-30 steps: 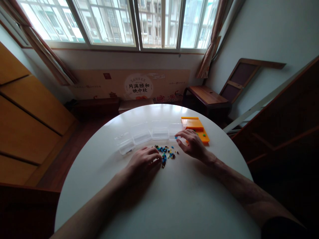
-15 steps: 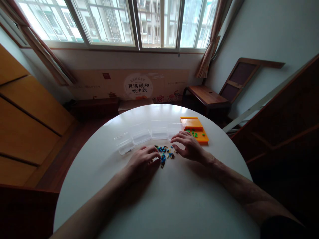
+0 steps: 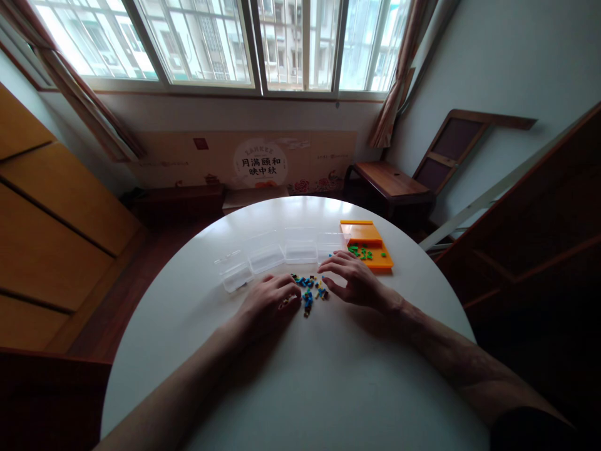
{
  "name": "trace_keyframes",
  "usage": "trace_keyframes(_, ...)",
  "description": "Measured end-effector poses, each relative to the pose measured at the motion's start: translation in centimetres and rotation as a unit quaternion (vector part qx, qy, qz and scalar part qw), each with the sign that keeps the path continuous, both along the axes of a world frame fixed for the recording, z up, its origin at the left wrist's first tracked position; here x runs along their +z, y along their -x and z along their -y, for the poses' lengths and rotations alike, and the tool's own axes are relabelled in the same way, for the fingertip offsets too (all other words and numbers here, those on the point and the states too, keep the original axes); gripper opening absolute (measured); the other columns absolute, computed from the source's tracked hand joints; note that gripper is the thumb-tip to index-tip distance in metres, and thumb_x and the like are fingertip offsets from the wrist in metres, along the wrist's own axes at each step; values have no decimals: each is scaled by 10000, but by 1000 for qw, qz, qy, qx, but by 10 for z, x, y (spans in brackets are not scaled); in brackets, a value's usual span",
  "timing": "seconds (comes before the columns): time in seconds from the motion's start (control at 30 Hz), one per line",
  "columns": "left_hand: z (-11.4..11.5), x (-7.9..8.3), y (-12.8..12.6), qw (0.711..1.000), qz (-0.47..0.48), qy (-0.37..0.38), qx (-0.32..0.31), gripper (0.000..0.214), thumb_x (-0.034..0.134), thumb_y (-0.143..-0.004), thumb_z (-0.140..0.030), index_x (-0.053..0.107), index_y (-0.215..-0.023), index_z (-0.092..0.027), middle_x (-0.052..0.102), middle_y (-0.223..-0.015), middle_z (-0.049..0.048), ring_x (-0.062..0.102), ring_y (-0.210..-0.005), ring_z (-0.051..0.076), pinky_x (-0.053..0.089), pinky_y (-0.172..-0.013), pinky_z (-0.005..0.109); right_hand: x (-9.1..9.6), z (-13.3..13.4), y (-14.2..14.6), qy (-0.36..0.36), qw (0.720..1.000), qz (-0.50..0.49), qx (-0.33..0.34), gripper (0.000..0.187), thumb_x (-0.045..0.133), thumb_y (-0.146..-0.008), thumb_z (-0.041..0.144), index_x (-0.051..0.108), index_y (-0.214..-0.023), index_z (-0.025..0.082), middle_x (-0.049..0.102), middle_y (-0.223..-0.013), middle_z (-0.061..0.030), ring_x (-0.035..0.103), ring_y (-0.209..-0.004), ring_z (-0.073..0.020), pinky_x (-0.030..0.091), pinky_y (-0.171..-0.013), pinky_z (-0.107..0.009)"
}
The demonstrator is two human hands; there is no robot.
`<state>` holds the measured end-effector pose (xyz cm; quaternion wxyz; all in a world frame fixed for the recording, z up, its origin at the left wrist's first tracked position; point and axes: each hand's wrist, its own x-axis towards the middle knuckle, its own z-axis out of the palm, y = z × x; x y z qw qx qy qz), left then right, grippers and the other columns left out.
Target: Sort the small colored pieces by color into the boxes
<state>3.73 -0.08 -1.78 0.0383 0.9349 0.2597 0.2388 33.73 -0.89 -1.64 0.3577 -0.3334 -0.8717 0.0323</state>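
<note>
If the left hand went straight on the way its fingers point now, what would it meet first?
Most likely the loose pile of small blue, brown and yellow plastic-looking pieces on the round white table, just ahead of the left hand. Its height is unclear, so it might pass over them.

Right sleeve [image 3: 526, 429], about 4 o'clock in the view: black or near-black, looks plain, edge cuts a curve across the arm. Weave too dark for me to read from here. Right forearm [image 3: 441, 344] bare below that, slim at the hand end, wider toward the cloth. Right hand [image 3: 352, 275] bare, slender build. Left forearm [image 3: 188, 369], 7 o'clock: bare as far as I see, same taper. Left hand [image 3: 270, 294] also bare.
</note>
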Motion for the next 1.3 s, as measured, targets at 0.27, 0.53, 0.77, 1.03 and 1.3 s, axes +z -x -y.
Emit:
trace_keyframes(0.27, 0, 9, 1, 999, 4, 10, -39, 165, 574, -1104, -215, 734, -1071, -243, 835, -1146, 26, 774, -1022, 190, 485, -937, 350, -2, 0, 1, 2, 1000, 2, -4, 197, 696, -1029, 241, 725, -1222, 273, 817, -1194, -63, 723, -1094, -280, 557, -1070, -503)
trace_keyframes(0.53, 7, 10, -8, 966, 190, 174, 23, 208, 715, -1068, -403, 785, -1009, -216, 812, -920, 29, 724, -747, 154, 565, -699, 277, 6, 4, 4, 6, 999, 16, 41, 249, 711, -1028, 267, 709, -1277, 277, 820, -1183, -59, 749, -1085, -261, 533, -1115, -494)
trace_keyframes(0.77, 13, 12, -24, 889, 298, 345, 43, 293, 827, -977, -474, 819, -989, -182, 821, -919, 54, 736, -795, 174, 596, -687, 272, 2, 8, 19, 10, 998, -16, 56, 259, 793, -1010, 364, 713, -1243, 284, 836, -1105, -45, 779, -1030, -242, 572, -1077, -441)
trace_keyframes(1.03, 10, 8, -26, 873, 307, 377, 30, 307, 853, -950, -481, 840, -993, -177, 838, -929, 77, 769, -839, 208, 618, -741, 310, -2, 9, 22, -15, 999, -22, 45, 146, 798, -1017, 392, 742, -1102, 287, 838, -1006, -26, 776, -920, -217, 590, -1031, -421)
trace_keyframes(1.3, 12, 9, -27, 896, 277, 344, 36, 266, 815, -985, -456, 839, -1001, -191, 829, -916, 56, 746, -819, 189, 585, -720, 288, 0, 11, 21, -29, 998, -20, 54, 84, 773, -1026, 331, 770, -1106, 306, 853, -1018, -1, 782, -922, -204, 570, -1075, -436)
